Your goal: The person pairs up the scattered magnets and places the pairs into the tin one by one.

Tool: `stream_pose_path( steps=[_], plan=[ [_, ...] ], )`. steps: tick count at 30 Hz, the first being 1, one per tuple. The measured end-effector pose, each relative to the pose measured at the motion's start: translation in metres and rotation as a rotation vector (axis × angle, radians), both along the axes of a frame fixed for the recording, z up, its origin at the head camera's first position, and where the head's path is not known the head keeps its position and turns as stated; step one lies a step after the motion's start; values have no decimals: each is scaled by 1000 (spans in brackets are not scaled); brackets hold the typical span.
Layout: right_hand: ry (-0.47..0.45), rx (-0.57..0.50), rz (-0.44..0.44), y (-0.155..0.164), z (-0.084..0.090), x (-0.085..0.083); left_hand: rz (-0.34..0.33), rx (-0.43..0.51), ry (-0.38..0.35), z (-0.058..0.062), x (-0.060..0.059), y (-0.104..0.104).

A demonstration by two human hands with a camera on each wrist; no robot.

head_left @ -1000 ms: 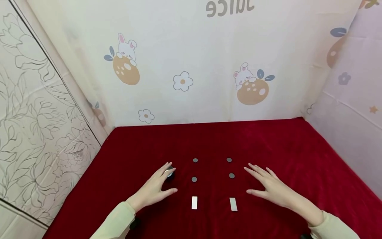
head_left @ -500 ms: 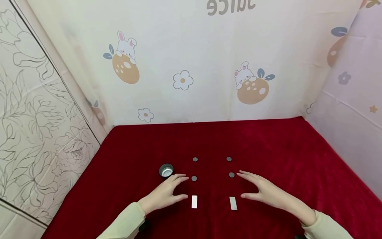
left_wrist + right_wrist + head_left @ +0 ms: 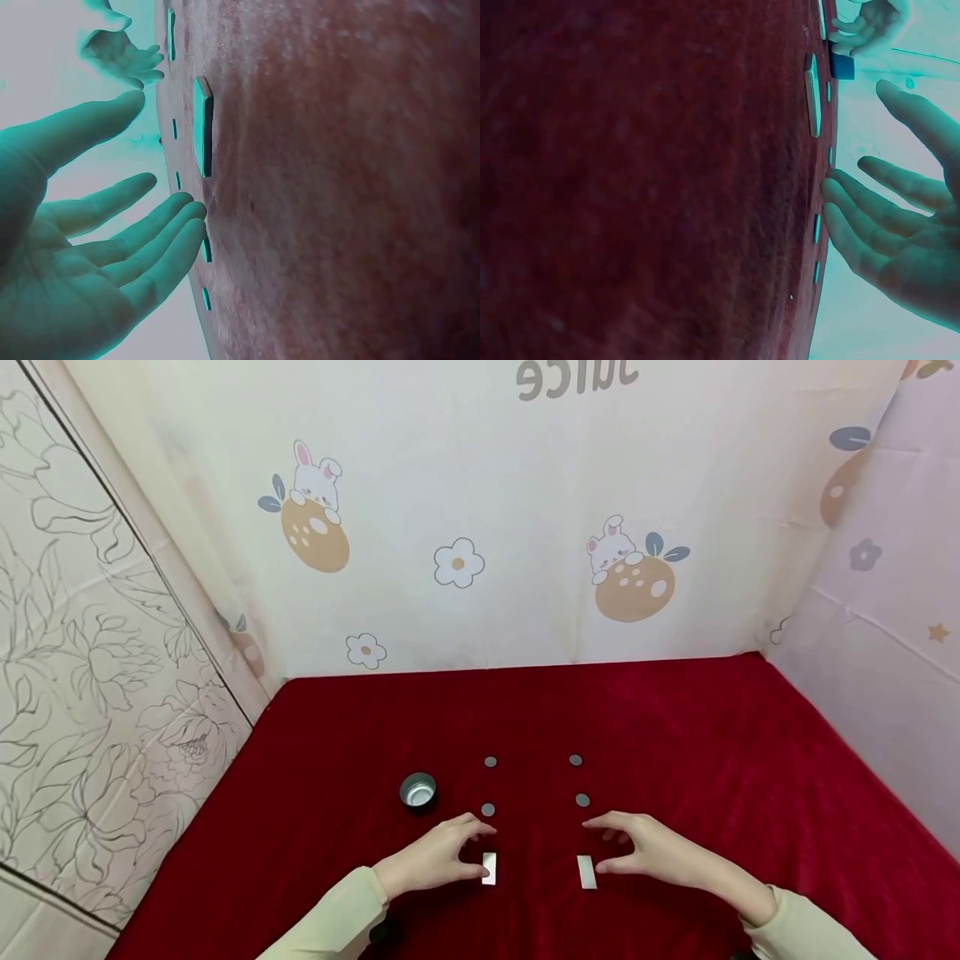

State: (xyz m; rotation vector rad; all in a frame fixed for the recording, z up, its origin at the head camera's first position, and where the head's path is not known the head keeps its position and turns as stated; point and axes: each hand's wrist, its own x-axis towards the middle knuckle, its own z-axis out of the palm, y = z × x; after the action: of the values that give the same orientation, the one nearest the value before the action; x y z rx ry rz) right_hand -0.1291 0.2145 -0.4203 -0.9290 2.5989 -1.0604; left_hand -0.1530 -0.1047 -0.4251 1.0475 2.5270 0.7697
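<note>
Over the near part of the red cloth, my left hand (image 3: 442, 853) reaches in with thumb and fingers spread apart, holding nothing. Its thumb overlaps the lower part of the left pale rectangular block (image 3: 490, 860) in the head view. My right hand (image 3: 651, 852) mirrors it, with the thumb tip beside the right pale block (image 3: 587, 872). Both blocks lie flat, and the left wrist view shows a block's (image 3: 203, 127) thin edge. Beyond my fingers lie small grey discs, a near left one (image 3: 488, 810) and a near right one (image 3: 582, 800).
Two more grey discs lie farther back, one left (image 3: 491, 762) and one right (image 3: 575, 760). A small round metal bowl (image 3: 417, 792) stands left of the discs. The red cloth (image 3: 525, 710) ends at a printed curtain (image 3: 525, 610) behind.
Both hands have moved inward and nearer the front, toward the two blocks. The left hand has uncovered the metal bowl. The blocks and discs have stayed in place.
</note>
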Motion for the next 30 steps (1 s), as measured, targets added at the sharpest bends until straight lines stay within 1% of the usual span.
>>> stream_pose_path(
  steps=[4,6,9,15,24,30],
  plan=[
    [-65,-18,28,-2,-3,-3,-7,-16,-51,-2,-2,3],
    [-80,-14,34,-4,-4,-3,-19,-31,-60,-2,-2,5],
    [-90,-4,36,-7,-5,-3,-30,-53,-51,-3,-3,8],
    [-105,20,30,-17,-9,-3,-19,-85,-25,-6,-2,12],
    [-55,52,-2,-27,-15,0,-7,-81,21,-12,-2,14],
    [18,88,-22,-30,-13,2,4,-75,24,-14,-3,15]
  ],
)
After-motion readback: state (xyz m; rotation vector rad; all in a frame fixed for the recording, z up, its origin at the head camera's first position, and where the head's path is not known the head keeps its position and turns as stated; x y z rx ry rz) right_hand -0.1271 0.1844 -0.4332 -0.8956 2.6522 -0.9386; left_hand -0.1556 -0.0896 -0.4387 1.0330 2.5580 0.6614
